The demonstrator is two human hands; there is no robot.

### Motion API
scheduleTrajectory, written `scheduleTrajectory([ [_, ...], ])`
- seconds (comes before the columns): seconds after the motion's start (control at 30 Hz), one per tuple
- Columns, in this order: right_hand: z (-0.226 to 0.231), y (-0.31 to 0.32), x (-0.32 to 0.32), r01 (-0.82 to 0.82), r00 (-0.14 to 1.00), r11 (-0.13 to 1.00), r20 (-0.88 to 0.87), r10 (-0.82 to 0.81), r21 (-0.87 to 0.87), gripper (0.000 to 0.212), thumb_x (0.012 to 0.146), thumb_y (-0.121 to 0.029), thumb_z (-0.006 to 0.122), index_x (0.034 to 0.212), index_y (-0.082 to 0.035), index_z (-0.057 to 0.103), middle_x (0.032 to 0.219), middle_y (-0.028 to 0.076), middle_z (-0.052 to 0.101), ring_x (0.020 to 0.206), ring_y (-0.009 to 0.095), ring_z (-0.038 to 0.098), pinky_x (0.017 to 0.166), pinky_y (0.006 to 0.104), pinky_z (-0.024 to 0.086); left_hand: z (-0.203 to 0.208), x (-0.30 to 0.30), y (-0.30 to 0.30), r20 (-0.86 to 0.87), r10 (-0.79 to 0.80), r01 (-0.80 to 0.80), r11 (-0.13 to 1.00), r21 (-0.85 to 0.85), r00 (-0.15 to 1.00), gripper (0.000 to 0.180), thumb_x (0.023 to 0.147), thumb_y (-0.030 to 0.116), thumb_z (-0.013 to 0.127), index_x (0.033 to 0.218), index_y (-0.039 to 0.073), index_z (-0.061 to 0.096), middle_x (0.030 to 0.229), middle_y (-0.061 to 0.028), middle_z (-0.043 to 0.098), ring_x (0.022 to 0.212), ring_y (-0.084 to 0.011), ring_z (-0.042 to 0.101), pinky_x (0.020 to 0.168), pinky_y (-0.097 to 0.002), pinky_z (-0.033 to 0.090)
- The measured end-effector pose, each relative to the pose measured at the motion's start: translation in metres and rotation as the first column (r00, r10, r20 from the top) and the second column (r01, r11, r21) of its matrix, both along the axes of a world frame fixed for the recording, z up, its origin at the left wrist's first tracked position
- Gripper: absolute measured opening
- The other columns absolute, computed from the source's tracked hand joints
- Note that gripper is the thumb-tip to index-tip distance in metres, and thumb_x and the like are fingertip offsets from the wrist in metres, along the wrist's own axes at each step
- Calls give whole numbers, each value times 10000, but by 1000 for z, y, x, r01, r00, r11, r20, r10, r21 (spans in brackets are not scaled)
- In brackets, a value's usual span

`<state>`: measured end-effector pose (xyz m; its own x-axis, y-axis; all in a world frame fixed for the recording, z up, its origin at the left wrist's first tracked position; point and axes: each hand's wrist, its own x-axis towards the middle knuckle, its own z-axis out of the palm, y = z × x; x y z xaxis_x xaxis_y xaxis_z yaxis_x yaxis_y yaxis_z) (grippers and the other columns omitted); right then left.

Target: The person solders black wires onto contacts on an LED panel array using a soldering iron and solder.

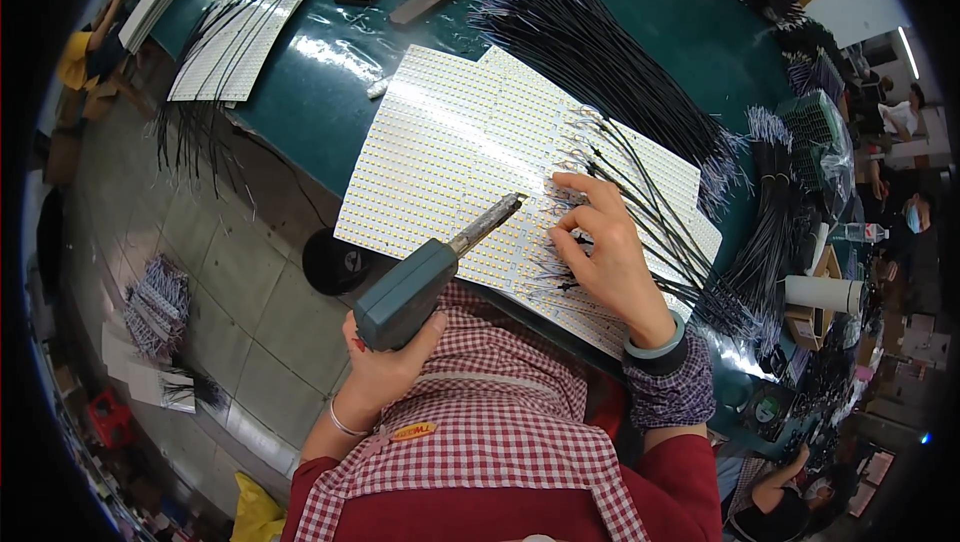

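While left hand [392,370] grips gun-shaped tool [405,294] | right hand [608,250] half-spread at wires [690,260] | lettered apron patch [412,431]

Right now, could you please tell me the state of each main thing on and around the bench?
White panels: overlapping on the bench.
Gun-shaped tool: held, tip over the panels; on or off unclear.
Left hand: closed around its handle.
Right hand: over the panels, thumb and index fingertips apart; grip unclear.
Large cable bundle: lying on the bench, ends fanned.
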<state>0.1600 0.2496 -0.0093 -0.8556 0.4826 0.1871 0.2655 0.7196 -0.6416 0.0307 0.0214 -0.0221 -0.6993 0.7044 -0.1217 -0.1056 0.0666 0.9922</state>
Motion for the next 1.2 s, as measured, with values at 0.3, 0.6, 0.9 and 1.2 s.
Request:
scheduleTrajectory([
  [0.3, -9, -4, -2, 60, 994, 998, -88, -58, 14, 91, 731, 23, 662, 729, 19, 572, 1257, 163, 546, 1114, 344, 515, 938, 411, 434, 0, 0, -3, 51, 3, -2, 1000, -15, 999, 182, 777, -18, 719, 946, -42, 659, 817, -28, 665, 683, -58, 584, 586, -213, 469],
  [0.6, -11, -2, -9, 80, 989, 994, -131, -71, 69, 88, 714, 54, 650, 757, 27, 579, 1264, 177, 540, 1138, 340, 525, 928, 384, 457, -7, 5, -6, -17, 21, -21, 999, 26, 1000, 175, 771, 0, 741, 930, -16, 669, 839, -35, 683, 710, -72, 621, 621, -216, 484],
  [0.9, -18, -2, -6, 122, 969, 990, -206, -134, -71, 100, 717, 40, 666, 762, -7, 590, 1284, 157, 532, 1132, 328, 512, 905, 372, 451, -5, 4, -9, 9, -11, 11, 1000, 17, 1000, 167, 772, -2, 735, 926, -17, 670, 828, -22, 683, 705, -62, 618, 619, -214, 484],
  [1.2, -15, 0, -2, -3, 993, 998, -118, -5, -65, 92, 718, 33, 670, 771, -22, 618, 1334, 144, 505, 1219, 292, 478, 944, 380, 435, -6, 6, -11, 20, -15, 15, 1000, 5, 1000, 137, 771, 6, 731, 893, -16, 675, 816, -34, 693, 708, -70, 633, 622, -221, 491],
])
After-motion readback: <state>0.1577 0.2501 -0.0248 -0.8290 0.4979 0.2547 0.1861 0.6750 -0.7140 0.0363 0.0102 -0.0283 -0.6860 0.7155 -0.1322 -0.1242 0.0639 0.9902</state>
